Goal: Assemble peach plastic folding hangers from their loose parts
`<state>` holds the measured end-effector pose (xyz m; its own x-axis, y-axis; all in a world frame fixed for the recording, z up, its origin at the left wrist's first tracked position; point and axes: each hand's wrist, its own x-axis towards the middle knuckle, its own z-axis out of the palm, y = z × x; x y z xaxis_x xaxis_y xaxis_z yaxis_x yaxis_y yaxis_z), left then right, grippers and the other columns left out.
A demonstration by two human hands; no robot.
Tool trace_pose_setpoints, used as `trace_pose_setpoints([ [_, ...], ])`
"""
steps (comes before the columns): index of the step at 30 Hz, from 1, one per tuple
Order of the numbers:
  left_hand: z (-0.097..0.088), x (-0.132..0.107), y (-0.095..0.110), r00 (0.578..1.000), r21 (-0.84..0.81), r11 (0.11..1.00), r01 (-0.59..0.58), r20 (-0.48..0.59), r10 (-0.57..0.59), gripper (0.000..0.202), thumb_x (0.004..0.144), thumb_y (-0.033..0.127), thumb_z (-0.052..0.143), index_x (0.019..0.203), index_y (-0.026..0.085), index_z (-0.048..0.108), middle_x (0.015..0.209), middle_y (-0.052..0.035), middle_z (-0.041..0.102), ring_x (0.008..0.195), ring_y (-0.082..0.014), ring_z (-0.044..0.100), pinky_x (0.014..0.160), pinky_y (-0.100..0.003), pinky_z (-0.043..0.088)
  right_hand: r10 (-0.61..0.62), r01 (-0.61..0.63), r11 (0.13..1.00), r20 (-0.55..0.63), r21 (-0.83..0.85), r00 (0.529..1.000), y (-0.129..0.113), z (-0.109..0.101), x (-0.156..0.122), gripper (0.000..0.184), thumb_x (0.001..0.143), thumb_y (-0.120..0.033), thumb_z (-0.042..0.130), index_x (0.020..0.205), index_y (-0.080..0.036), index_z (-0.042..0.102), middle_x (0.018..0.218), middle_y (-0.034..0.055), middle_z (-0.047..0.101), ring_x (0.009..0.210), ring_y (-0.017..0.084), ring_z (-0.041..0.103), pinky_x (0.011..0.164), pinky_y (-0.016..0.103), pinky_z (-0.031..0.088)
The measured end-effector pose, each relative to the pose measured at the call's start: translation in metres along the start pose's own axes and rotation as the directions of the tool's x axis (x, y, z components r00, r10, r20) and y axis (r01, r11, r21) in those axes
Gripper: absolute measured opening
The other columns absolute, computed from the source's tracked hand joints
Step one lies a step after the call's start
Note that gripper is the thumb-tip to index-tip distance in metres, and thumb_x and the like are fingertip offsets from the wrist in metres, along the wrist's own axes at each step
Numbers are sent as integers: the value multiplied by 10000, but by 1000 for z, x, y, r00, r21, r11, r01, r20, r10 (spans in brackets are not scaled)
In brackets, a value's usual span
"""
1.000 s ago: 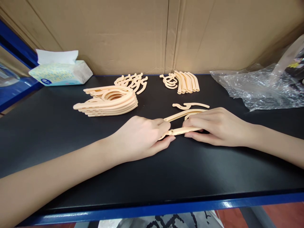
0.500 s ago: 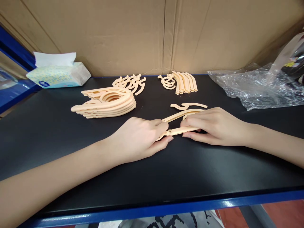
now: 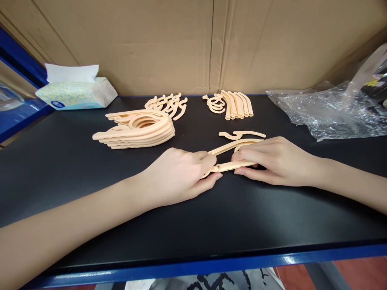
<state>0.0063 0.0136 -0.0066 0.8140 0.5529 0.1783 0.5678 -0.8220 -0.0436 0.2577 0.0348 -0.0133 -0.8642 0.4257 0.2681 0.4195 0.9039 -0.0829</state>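
Observation:
Peach plastic folding-hanger parts lie on the black tabletop (image 3: 193, 225). My right hand (image 3: 275, 161) is closed around a hanger arm (image 3: 234, 165), which points left toward my other hand. At that arm's left end, my left hand (image 3: 184, 173) pinches a hanger hook (image 3: 208, 172), mostly hidden under the fingers. The hook's end meets the arm's tip; whether they are joined I cannot tell. A second hanger arm (image 3: 232, 146) runs just behind, from my left fingers to behind my right hand. Further back lies a loose wavy hook piece (image 3: 242, 134), touched by neither hand.
Folded hangers (image 3: 139, 131) are stacked at left, with several hooks (image 3: 169, 105) behind. More hooks (image 3: 216, 104) and a row of hanger arms (image 3: 237, 105) sit at the back. Tissue pack (image 3: 78, 94) at back left, clear plastic bag (image 3: 329, 112) at right. Cardboard (image 3: 151, 44) walls the back.
Both hands keep the same grip on the hanger arm and hook. The view has shifted very slightly; nothing was taken up or let go.

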Motion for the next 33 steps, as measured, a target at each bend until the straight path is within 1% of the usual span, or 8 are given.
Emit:
trace_pose_setpoints([
  [16, 1, -1, -1, 999, 0, 1000, -18, -34, 18, 239, 984, 298, 447, 789, 179, 520, 698, 30, 577, 506, -145, 555, 452, -275, 267, -5, 5, 1000, -7, -9, 1000, -1, -2, 1, 189, 996, -303, 450, 948, -182, 587, 888, 35, 689, 673, 125, 602, 603, 235, 408],
  [27, 0, -1, -1, 999, 3, 1000, 14, 28, -14, 252, 989, 317, 429, 797, 181, 517, 740, 18, 611, 531, -142, 568, 462, -279, 265, 4, -4, 1000, 5, 2, 1000, -1, -2, 2, 185, 993, -300, 451, 954, -183, 590, 863, 25, 680, 673, 127, 594, 601, 243, 405],
  [33, -1, 0, 0, 999, 0, 1000, 27, 46, -27, 243, 990, 321, 430, 825, 175, 530, 760, 12, 621, 545, -152, 578, 465, -284, 278, 35, -35, 999, 10, 6, 999, 1, -2, 1, 197, 994, -325, 458, 955, -180, 586, 918, 45, 698, 685, 136, 611, 611, 252, 408],
])
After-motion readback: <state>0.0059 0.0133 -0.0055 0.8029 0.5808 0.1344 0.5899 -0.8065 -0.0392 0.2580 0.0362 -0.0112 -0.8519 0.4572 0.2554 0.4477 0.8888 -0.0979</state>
